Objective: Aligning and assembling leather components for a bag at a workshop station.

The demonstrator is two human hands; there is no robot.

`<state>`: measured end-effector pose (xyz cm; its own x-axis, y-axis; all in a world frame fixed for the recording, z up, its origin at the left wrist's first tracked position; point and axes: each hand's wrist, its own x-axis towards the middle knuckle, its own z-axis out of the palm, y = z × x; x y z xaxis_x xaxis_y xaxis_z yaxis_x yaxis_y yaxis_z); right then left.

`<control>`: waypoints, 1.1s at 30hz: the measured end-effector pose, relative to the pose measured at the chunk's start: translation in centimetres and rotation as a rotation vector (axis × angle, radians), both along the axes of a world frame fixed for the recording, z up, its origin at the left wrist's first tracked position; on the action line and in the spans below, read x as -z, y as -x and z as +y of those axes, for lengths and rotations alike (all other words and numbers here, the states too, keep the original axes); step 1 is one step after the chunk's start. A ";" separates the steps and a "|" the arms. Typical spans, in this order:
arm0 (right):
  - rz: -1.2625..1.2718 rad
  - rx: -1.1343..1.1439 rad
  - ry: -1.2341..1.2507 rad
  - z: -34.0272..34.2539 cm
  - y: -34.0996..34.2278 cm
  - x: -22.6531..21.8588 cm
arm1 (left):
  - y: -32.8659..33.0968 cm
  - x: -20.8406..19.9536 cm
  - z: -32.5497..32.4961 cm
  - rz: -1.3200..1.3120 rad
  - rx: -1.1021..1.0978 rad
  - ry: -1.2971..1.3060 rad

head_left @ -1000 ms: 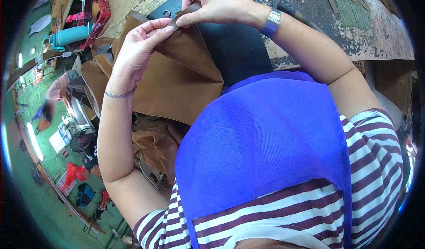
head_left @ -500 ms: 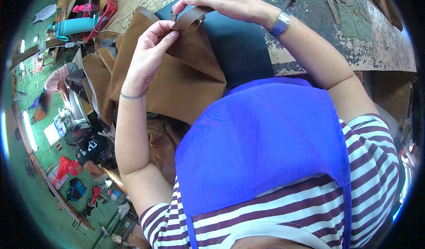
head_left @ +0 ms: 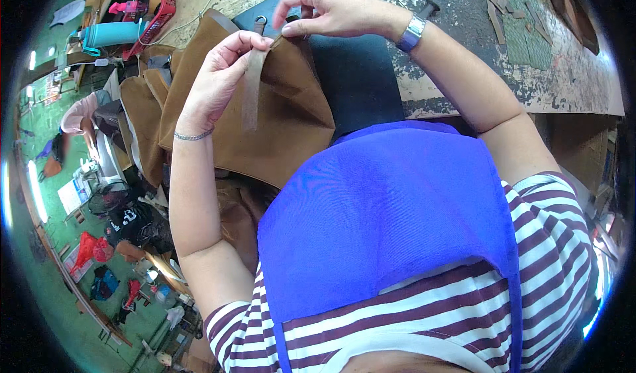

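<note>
Brown suede-like bag piece (head_left: 291, 124): at the left part of the worktop (head_left: 444, 85), spreading over its near edge toward the wearer; its upper edge is raised between the two hands.
Thin grey-brown flat strip (head_left: 251, 98): pinched at its upper end, its free end hanging down over the front of the bag piece.
Left hand (head_left: 222, 75): thumb and fingers closed on the strip, at the bag piece's upper edge; a silver chain bracelet (head_left: 193, 136) circles the wrist.
Right hand (head_left: 334, 12): narrow, thumb tip at the bag piece's upper edge just beside the left fingertips, forefinger bent and blurred; whether it grips anything I cannot tell. A silver-banded wristwatch (head_left: 413, 32) sits on the wrist.
Small silver metal ring (head_left: 261, 20): on a dark tab, just beyond the left fingertips.
Black flat mat (head_left: 361, 81): right of the bag piece, reaching the worktop's near edge.
Worktop's right part: green textured sheet (head_left: 527, 32), with narrow grey-brown scraps (head_left: 495, 22) beside and on it.
Beyond the worktop's left end: red plastic basket (head_left: 165, 5) and turquoise cylindrical bottle (head_left: 109, 35).
</note>
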<state>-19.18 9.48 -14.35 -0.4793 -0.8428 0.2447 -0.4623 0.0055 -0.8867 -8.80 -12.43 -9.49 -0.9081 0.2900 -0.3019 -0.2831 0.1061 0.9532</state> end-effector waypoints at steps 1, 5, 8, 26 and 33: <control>0.000 -0.001 0.000 0.0 -0.2 0.0 | 0.1 -0.1 0.0 -0.015 -0.018 0.006; 0.119 0.139 0.274 0.1 -0.9 0.4 | 0.3 -1.1 0.8 -0.088 -0.056 0.044; 0.087 0.083 0.119 0.4 -2.5 -0.9 | 0.3 -1.6 1.7 -0.128 -0.088 0.038; 0.025 0.093 -0.026 0.2 -1.7 0.3 | 0.0 -0.8 -0.3 -0.179 -0.039 -0.061; -0.020 0.165 -0.031 -0.1 -1.7 -0.4 | -0.2 -1.7 1.7 0.009 -0.058 0.195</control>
<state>-17.45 9.38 -13.93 -0.6161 -0.7595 0.2087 -0.4354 0.1076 -0.8938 -8.65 -10.73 -7.81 -0.9245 0.1743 -0.3391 -0.2856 0.2725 0.9188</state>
